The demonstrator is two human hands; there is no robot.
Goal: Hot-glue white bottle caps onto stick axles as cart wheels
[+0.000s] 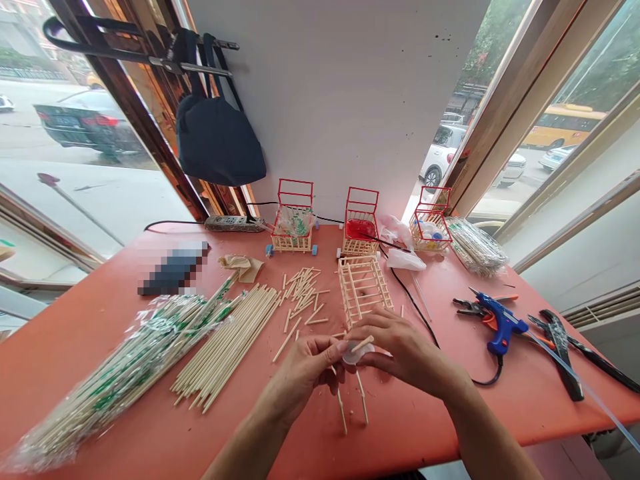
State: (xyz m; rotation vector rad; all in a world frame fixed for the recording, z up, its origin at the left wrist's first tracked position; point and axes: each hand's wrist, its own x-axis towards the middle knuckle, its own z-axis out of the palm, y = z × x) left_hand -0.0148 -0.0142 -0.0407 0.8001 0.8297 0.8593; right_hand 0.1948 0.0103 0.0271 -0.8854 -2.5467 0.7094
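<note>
A white round plastic piece (351, 354) is pinched between the thumb and fingers of my left hand (320, 360). My right hand (407, 350) closes on the same white piece from the right, its fingers arched over the top. A short wooden stick (363, 344) lies across the piece between both hands; how it is attached I cannot tell. Just beyond my fingers is a cart frame of wooden sticks (367, 287), partly hidden by my right hand. Two stick handles (363, 399) of the frame reach towards me beneath my hands.
Loose long sticks (227, 343), a bag of sticks (125, 373) and short cut sticks (303, 293) lie left. Finished small carts (293, 237) with red handles line the wall. At right are a blue glue gun (500, 323), its black cord, and pliers (560, 353).
</note>
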